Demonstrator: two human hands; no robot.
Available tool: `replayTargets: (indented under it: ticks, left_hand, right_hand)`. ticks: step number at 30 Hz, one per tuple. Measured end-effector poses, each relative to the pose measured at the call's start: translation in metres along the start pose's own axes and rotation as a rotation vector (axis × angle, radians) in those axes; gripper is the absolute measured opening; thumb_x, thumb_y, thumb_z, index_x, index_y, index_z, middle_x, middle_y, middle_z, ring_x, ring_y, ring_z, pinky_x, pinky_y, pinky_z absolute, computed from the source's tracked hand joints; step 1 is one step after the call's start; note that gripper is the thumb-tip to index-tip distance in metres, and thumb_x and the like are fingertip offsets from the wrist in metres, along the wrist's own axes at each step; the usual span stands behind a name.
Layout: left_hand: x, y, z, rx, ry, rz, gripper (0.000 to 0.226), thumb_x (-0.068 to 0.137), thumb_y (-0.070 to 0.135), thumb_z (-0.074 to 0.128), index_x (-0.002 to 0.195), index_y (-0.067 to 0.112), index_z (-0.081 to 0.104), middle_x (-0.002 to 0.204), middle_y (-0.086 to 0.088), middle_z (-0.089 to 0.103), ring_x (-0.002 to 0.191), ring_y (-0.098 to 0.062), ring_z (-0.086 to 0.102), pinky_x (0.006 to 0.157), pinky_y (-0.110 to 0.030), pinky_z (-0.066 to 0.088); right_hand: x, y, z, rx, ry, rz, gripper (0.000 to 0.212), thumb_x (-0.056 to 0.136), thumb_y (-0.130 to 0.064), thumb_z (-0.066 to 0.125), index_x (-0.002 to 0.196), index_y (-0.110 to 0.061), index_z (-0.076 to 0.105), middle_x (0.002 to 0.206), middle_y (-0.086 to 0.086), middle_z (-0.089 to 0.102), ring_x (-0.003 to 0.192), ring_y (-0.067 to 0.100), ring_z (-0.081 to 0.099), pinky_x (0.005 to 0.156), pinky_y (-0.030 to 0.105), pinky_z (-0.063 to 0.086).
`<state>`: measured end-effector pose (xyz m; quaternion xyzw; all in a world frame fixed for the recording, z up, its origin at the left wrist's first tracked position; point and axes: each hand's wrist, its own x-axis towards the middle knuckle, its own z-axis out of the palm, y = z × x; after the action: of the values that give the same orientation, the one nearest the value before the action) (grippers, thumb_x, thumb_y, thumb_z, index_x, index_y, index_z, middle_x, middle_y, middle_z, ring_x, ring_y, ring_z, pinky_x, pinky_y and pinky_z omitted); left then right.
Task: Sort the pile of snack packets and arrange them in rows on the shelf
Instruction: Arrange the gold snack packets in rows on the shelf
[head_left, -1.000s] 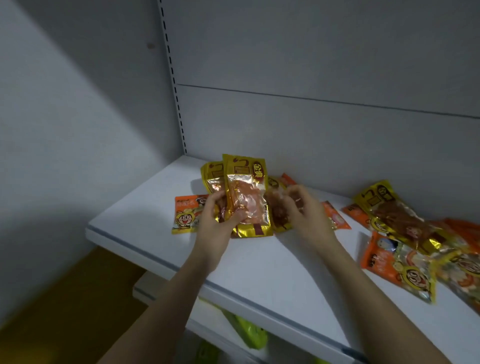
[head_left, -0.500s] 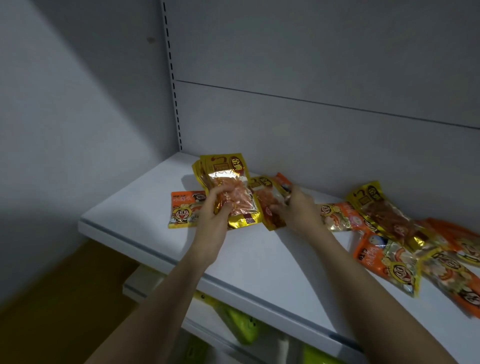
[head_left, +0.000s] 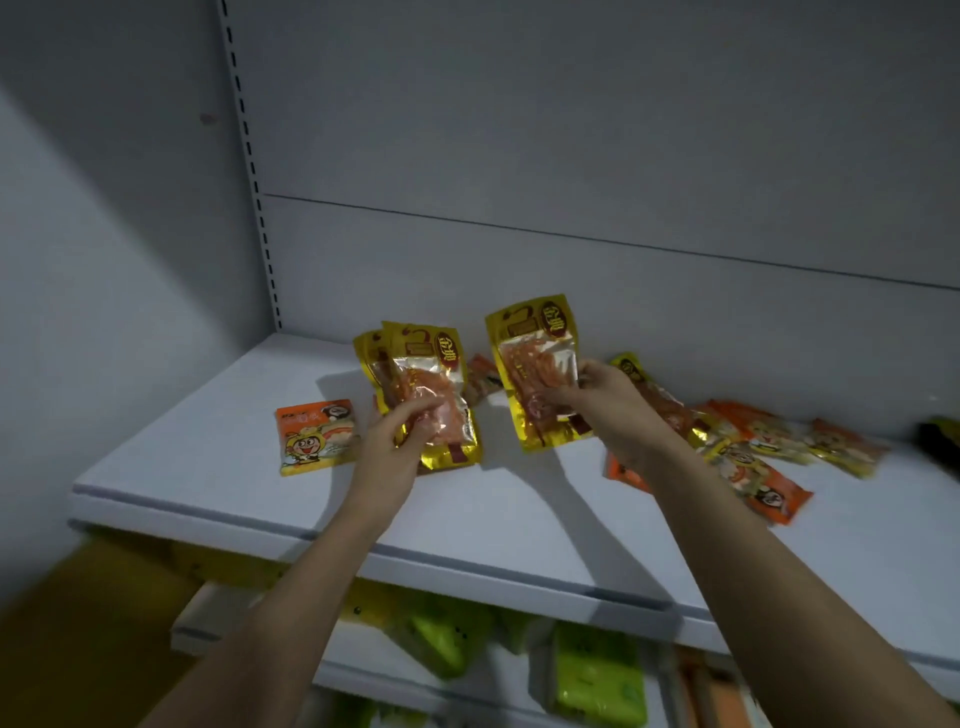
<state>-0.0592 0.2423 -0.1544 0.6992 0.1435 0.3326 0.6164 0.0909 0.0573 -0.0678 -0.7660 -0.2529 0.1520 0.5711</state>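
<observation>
Head view: the left hand (head_left: 400, 436) pinches a small stack of gold packets (head_left: 426, 395), long axis upright, labels toward the back wall; the right hand (head_left: 597, 400) grips a single gold packet (head_left: 537, 371), likewise upright, tilted slightly left; beyond that grip the unsorted pile (head_left: 748, 447) sprawls along the white shelf (head_left: 467, 509).

Gold packets (head_left: 434, 400) with clear windows; orange cartoon packet (head_left: 317, 434); white shelf (head_left: 208, 447).
</observation>
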Motion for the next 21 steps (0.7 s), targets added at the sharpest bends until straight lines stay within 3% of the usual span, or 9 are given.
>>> replayTargets:
  ticks: [4,7,12,14,17,19,21]
  left_hand:
    - [0.000,0.002,0.002,0.018,-0.037,-0.034,0.036,0.097,0.009,0.064,0.103,0.044,0.072,0.126,0.004,0.059,0.113,-0.016,0.061,0.090,-0.037,0.057]
    - [-0.004,0.007,0.001,-0.029,-0.051,-0.047,0.032,0.092,0.006,0.068,0.102,0.036,0.073,0.122,0.004,0.061,0.108,-0.013,0.063,0.084,-0.033,0.058]
    - [-0.015,0.012,0.004,0.009,-0.075,-0.037,0.032,0.089,0.006,0.072,0.104,0.034,0.072,0.122,0.001,0.062,0.106,-0.013,0.064,0.068,-0.017,0.058]
    - [-0.020,0.013,0.011,0.031,-0.063,-0.024,0.030,0.089,0.011,0.074,0.104,0.037,0.073,0.124,0.001,0.061,0.111,-0.019,0.064,0.073,-0.024,0.060]
    - [-0.029,0.016,0.032,0.005,-0.027,-0.042,0.022,0.089,0.030,0.073,0.109,0.038,0.075,0.123,0.007,0.066,0.115,-0.019,0.063,0.093,-0.047,0.057]
    - [-0.037,0.023,0.053,-0.057,-0.034,-0.082,0.030,0.085,0.045,0.066,0.112,0.036,0.074,0.119,0.007,0.070,0.113,-0.016,0.065,0.097,-0.050,0.055]
    - [-0.042,0.028,0.080,-0.108,-0.034,-0.122,0.039,0.078,0.050,0.065,0.113,0.032,0.070,0.118,0.003,0.071,0.111,-0.016,0.067,0.099,-0.049,0.054]
  right_hand:
    - [-0.050,0.009,-0.014,0.099,-0.030,0.028,0.028,0.084,-0.017,0.072,0.110,-0.007,0.066,0.094,0.012,0.075,0.085,0.021,0.073,0.074,0.031,0.053]
    - [-0.074,0.024,-0.023,0.174,0.016,0.049,0.028,0.084,0.002,0.067,0.110,-0.009,0.067,0.103,0.010,0.075,0.095,0.028,0.072,0.092,0.045,0.055]
    - [-0.085,0.031,-0.020,0.289,0.048,0.123,0.034,0.085,0.010,0.068,0.116,-0.002,0.063,0.102,0.016,0.075,0.093,0.030,0.073,0.088,0.043,0.058]
    - [-0.083,0.031,-0.015,0.295,0.015,0.108,0.032,0.085,0.008,0.069,0.115,-0.001,0.064,0.102,0.015,0.074,0.090,0.026,0.073,0.080,0.035,0.059]
    - [-0.077,0.032,-0.011,0.329,-0.055,0.071,0.026,0.086,0.007,0.069,0.109,-0.005,0.065,0.098,0.010,0.075,0.090,0.024,0.072,0.083,0.034,0.059]
    - [-0.072,0.037,-0.015,0.353,-0.089,0.042,0.025,0.086,0.007,0.068,0.102,-0.013,0.066,0.096,0.008,0.076,0.089,0.023,0.072,0.084,0.032,0.059]
    - [-0.066,0.044,-0.024,0.393,-0.126,0.024,0.025,0.087,0.006,0.068,0.107,-0.010,0.067,0.101,0.011,0.075,0.092,0.025,0.072,0.083,0.032,0.059]
